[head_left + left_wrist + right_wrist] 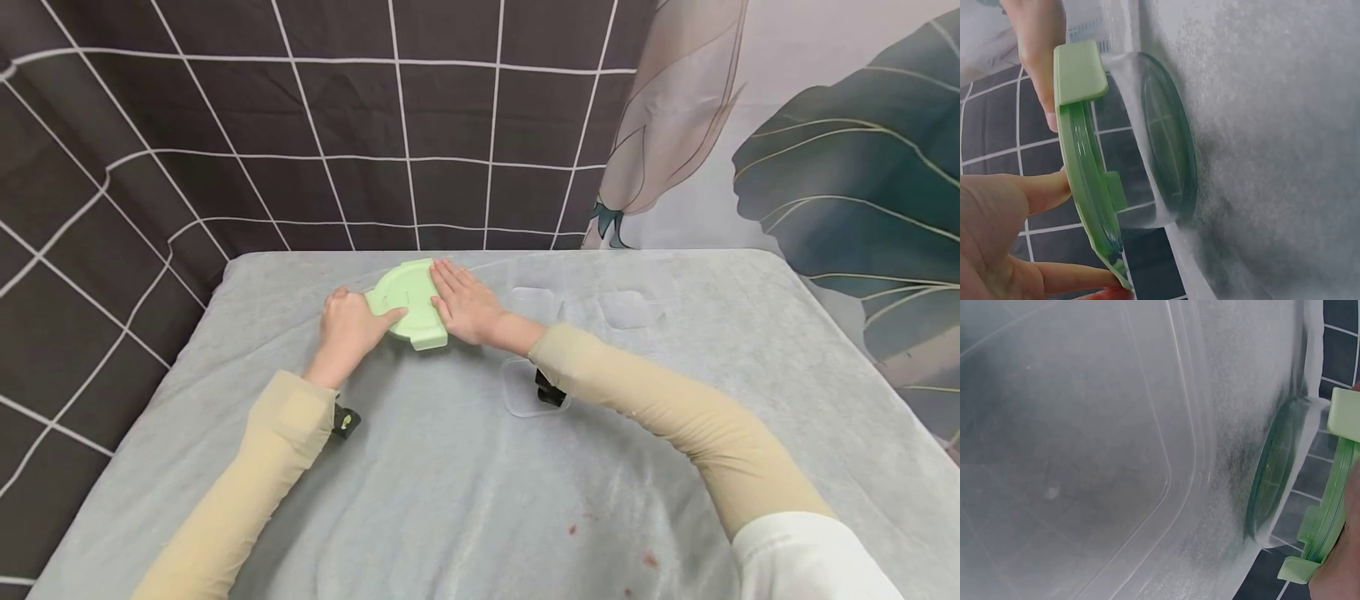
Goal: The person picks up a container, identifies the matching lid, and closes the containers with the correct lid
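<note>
A round clear glass food container (1166, 137) with a light green snap lid (408, 292) stands on the grey cloth at the table's far side. The lid's side flaps (1082, 72) stick out beyond its rim. My left hand (351, 329) holds the lid's left edge, thumb on top and fingers at a flap. Across the lid's right side lies my right hand (468, 304), its fingers straight and pointing away from me. In the right wrist view, only part of that hand (1338, 569) shows, beside the lid.
Several transparent square plastic pieces lie on the cloth: one (525, 396) under my right wrist, another (534, 298) behind the forearm, a third (628, 309) farther right. A dark checked curtain (450, 108) hangs behind the table (420, 500).
</note>
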`<action>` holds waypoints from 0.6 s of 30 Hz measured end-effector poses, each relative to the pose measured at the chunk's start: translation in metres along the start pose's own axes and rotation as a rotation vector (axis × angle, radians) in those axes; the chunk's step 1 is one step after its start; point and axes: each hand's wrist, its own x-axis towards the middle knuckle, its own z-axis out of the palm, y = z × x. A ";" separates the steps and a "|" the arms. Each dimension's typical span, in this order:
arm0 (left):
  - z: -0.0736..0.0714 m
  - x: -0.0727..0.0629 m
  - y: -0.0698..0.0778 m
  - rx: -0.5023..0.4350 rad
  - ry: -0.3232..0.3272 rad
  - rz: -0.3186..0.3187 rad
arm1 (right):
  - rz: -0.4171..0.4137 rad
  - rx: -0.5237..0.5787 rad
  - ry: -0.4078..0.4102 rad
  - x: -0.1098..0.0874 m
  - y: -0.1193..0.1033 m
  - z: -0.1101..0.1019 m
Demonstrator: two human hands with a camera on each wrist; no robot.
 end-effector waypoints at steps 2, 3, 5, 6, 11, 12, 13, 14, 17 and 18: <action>-0.001 0.000 -0.001 0.003 -0.004 -0.001 | -0.002 -0.003 0.002 0.000 0.000 0.001; -0.002 0.000 -0.002 0.002 -0.006 -0.003 | -0.002 -0.004 0.002 0.000 0.001 0.001; -0.003 0.001 -0.003 -0.009 -0.004 -0.008 | -0.003 -0.006 0.003 0.000 0.001 0.001; -0.003 0.001 -0.003 -0.020 -0.002 -0.014 | -0.003 -0.004 0.004 0.000 0.001 0.001; -0.003 0.006 -0.008 -0.067 0.005 -0.026 | -0.004 0.006 0.007 0.000 0.001 0.002; -0.003 0.007 -0.008 -0.073 0.002 -0.028 | -0.004 0.007 0.007 0.000 0.001 0.002; -0.004 0.008 -0.009 -0.079 0.000 -0.028 | -0.004 0.006 0.008 0.000 0.001 0.002; -0.004 0.009 -0.010 -0.088 -0.004 -0.030 | -0.004 0.004 0.008 0.000 0.001 0.002; -0.006 0.013 -0.013 -0.127 -0.019 -0.050 | -0.004 -0.001 0.014 0.000 0.001 0.002; -0.007 0.014 -0.015 -0.146 -0.029 -0.061 | -0.005 -0.004 0.016 0.001 0.001 0.002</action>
